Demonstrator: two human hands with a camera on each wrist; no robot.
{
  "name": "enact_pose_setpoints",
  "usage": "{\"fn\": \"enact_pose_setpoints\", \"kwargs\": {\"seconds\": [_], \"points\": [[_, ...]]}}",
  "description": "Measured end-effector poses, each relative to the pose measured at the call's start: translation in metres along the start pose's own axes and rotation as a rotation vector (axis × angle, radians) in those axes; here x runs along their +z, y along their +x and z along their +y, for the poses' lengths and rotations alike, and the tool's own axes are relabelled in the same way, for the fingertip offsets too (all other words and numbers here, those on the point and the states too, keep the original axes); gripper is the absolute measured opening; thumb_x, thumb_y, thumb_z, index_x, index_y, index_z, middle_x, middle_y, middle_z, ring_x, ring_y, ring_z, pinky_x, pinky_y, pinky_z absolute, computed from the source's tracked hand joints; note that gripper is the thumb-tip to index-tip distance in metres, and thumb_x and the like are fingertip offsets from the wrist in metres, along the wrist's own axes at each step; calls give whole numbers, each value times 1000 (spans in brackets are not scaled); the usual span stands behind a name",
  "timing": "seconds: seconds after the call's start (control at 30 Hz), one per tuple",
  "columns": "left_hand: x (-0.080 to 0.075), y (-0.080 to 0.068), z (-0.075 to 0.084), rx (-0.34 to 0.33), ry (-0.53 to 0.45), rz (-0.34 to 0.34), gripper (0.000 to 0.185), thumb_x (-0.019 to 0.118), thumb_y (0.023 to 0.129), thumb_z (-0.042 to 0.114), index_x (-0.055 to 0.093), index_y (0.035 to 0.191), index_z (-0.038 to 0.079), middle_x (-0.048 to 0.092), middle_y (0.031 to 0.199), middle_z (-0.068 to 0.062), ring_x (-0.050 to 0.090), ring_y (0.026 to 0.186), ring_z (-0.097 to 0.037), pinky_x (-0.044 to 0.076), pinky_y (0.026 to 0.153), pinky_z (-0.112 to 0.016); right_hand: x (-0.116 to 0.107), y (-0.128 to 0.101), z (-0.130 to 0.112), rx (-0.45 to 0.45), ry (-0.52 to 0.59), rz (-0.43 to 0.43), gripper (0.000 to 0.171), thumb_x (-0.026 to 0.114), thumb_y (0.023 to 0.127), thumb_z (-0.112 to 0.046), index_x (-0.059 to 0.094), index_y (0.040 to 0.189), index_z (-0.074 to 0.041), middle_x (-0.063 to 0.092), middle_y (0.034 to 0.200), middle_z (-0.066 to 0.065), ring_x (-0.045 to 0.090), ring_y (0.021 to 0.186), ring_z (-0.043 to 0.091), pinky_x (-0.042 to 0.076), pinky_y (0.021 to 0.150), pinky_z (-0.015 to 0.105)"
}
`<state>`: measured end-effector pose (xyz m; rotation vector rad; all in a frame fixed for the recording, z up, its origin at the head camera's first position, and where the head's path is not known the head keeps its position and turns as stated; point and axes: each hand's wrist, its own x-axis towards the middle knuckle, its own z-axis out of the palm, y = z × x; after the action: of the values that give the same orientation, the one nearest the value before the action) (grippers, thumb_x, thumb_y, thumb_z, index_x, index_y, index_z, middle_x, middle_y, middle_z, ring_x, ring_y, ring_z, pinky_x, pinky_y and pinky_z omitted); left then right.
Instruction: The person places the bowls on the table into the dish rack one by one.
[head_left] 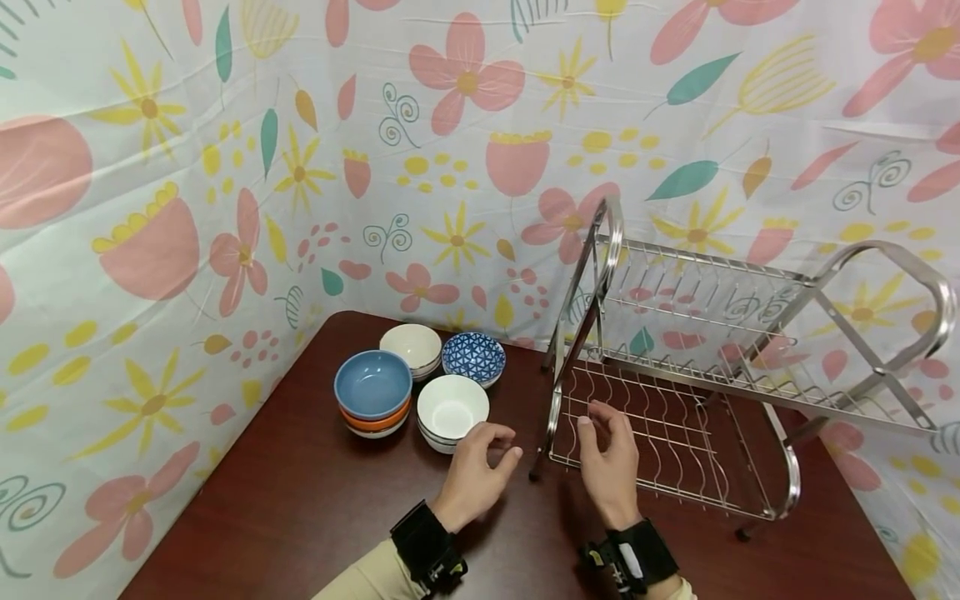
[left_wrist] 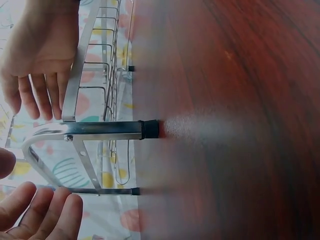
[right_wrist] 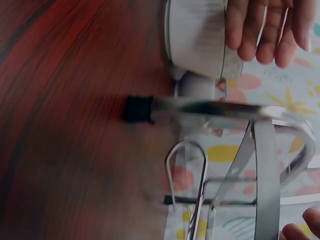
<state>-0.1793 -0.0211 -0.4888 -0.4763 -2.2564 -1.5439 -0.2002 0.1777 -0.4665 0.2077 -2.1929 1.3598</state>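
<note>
My left hand (head_left: 480,473) hovers with loosely bent fingers beside the front stack of white bowls (head_left: 452,407), nothing in its grasp. Just in front of the metal dish rack (head_left: 667,385), my right hand (head_left: 611,468) is held up, fingers relaxed and holding nothing. In the left wrist view the left fingers (left_wrist: 70,215) and the right hand (left_wrist: 42,65) show near the rack's leg. From the right wrist, the left hand (right_wrist: 270,25) overlaps a white bowl (right_wrist: 196,37), while only the right fingertips (right_wrist: 305,227) appear at the corner.
Behind the white bowls stand a blue bowl (head_left: 373,385) on an orange bowl (head_left: 375,422), a cream bowl (head_left: 411,346) and a blue-patterned bowl (head_left: 474,358). The two-tier rack takes up the right of the brown table (head_left: 315,517). Flowered cloth (head_left: 300,208) hangs behind and left.
</note>
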Motion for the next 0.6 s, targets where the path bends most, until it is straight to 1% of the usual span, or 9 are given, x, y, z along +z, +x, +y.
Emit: {"fn": "enact_pose_setpoints", "kwargs": {"seconds": [0.17, 0.3, 0.33, 0.43, 0.5, 0.6], "points": [[-5, -1, 0, 2, 23, -2, 17, 68, 89, 16, 64, 105, 11, 61, 99, -1, 60, 92, -14, 50, 80, -26, 9, -2, -8, 50, 0, -38, 26, 56, 98, -16, 59, 120, -2, 57, 114, 8, 56, 107, 17, 41, 89, 13], [-8, -2, 0, 19, 47, 18, 16, 68, 88, 15, 65, 104, 11, 61, 97, 0, 59, 91, -13, 49, 81, -27, 16, -4, -12, 81, 20, -74, 28, 55, 98, -19, 60, 120, -2, 59, 110, 8, 58, 101, 17, 42, 83, 11], [-8, -2, 0, 23, 50, 24, 16, 68, 88, 15, 65, 104, 11, 61, 97, -1, 59, 91, -13, 49, 81, -28, 17, -4, -13, 83, 24, -82, 28, 55, 98, -19, 60, 120, -2, 59, 108, 8, 59, 99, 18, 42, 81, 11], [-12, -2, 1, -1, 14, 29, 17, 69, 88, 14, 65, 104, 9, 61, 95, -2, 60, 87, -12, 51, 76, -26, 21, -4, -14, 87, 15, -95, 27, 54, 99, -21, 61, 118, -3, 60, 104, 8, 59, 90, 16, 44, 74, 15], [-15, -1, 2, -27, -8, 34, 17, 68, 88, 13, 65, 104, 8, 60, 93, -2, 59, 83, -11, 52, 71, -25, 23, -5, -15, 85, -14, -105, 26, 53, 99, -21, 62, 117, -4, 60, 101, 6, 57, 82, 13, 43, 68, 19], [-23, 0, 2, -56, -32, 43, 17, 69, 88, 11, 65, 104, 7, 60, 90, -2, 58, 77, -10, 51, 65, -22, 25, -6, -15, 75, -61, -97, 23, 53, 100, -21, 63, 113, -5, 59, 95, 4, 52, 73, 12, 41, 63, 24]]}}
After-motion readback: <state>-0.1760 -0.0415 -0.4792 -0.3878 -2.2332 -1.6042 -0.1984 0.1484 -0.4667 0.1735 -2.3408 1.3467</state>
